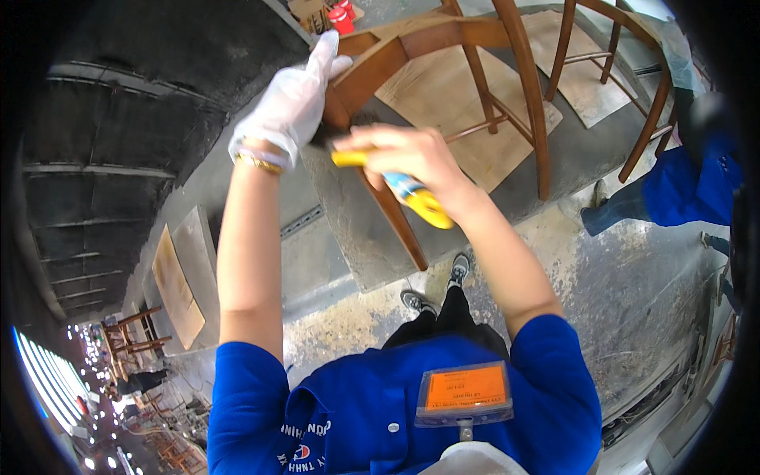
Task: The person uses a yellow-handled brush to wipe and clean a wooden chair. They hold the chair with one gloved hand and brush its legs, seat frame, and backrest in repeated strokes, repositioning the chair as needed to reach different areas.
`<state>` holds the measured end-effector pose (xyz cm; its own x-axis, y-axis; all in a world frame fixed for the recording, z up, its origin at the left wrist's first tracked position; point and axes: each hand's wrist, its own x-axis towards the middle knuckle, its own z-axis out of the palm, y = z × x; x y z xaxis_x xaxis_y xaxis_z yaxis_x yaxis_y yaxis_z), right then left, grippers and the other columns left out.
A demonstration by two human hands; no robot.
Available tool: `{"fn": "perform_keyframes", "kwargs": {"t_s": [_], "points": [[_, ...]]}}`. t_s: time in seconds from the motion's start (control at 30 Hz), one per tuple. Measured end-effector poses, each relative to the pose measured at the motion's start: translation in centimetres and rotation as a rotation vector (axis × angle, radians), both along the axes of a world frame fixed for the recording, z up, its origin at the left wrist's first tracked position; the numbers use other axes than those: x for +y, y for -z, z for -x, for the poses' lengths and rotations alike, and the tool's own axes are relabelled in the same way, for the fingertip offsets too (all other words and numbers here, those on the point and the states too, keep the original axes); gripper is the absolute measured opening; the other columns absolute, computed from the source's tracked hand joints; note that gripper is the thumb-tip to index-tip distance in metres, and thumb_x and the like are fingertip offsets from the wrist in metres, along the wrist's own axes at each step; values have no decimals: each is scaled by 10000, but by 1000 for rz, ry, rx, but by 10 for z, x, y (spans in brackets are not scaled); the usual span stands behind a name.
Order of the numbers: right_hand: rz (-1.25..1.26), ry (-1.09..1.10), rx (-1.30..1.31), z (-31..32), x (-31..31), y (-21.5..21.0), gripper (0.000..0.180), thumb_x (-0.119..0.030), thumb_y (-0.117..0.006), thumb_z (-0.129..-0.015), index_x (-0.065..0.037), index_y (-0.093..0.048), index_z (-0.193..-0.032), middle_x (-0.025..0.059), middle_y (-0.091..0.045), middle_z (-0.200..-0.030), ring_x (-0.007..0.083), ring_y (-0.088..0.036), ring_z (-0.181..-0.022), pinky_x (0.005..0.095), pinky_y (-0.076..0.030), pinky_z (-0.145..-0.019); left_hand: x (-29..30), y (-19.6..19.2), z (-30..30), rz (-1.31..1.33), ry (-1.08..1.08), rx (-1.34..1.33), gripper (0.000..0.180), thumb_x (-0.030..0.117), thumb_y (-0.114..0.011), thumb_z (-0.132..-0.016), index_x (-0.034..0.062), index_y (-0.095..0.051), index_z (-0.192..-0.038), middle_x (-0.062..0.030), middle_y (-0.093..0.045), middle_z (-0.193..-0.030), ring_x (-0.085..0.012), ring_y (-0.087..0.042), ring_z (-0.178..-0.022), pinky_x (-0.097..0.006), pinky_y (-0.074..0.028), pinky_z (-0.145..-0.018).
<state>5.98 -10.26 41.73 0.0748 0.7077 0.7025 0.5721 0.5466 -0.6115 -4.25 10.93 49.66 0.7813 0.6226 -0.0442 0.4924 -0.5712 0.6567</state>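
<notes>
A brown wooden chair frame (pixel 372 71) stands tipped on the grey bench, its corner close to both hands. My left hand (pixel 293 99), in a thin white glove, rests against the outer side of that corner with its visible fingers stretched out. My bare right hand (pixel 419 158) is closed round a yellow tool (pixel 428 207) with a blue-and-white band. The tool's front end lies beside the chair's corner, above a leg (pixel 400 222). Motion blur and my fingers hide its working end, so its kind is unclear.
Brown cardboard sheets (pixel 511 150) lie under the chair on the grey bench (pixel 348 245). Another wooden chair (pixel 606 16) stands farther right, near a person in blue (pixel 689 186). Red containers (pixel 341 19) sit at the far edge. A dark panelled wall (pixel 119 134) runs along the left.
</notes>
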Motion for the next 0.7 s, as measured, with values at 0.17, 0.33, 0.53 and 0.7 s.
{"fn": "perform_keyframes", "kwargs": {"t_s": [0.17, 0.33, 0.53, 0.7], "points": [[-219, 182, 692, -50, -26, 42, 248, 119, -751, -898, -76, -662, -774, 250, -704, -1385, 320, -712, -1255, 426, -556, -1096, -51, 6, -15, 121, -206, -139, 764, 679, -516, -1086, 9, -749, -1371, -249, -764, -1314, -330, -696, -1282, -366, -458, -1126], [-159, 443, 420, -106, 14, 62, 228, 110, -814, -842, -50, -665, -776, 187, -736, -1356, 303, -696, -1280, 415, -527, -1118, -76, 29, -12, 179, -188, -242, 618, 458, -711, -1047, -9, -690, -1450, -190, -764, -1370, -232, -723, -1243, -322, -489, -1092], [-404, 1162, 87, -135, -11, 76, 198, 114, -714, -808, -79, -681, -784, 145, -761, -1325, 381, -752, -1215, 452, -649, -1009, -79, 48, -14, 178, -194, -289, 614, 361, -754, -1020, -15, -652, -1494, -200, -747, -1403, -215, -728, -1246, -306, -498, -1080], [-150, 667, 476, -97, 19, 88, 184, 60, -783, -800, -75, -667, -752, 149, -750, -1344, 303, -757, -1162, 441, -599, -988, -85, 49, -17, 152, -219, -311, 575, 384, -745, -1042, -13, -688, -1454, -162, -776, -1356, -178, -722, -1205, -291, -495, -1068]]}}
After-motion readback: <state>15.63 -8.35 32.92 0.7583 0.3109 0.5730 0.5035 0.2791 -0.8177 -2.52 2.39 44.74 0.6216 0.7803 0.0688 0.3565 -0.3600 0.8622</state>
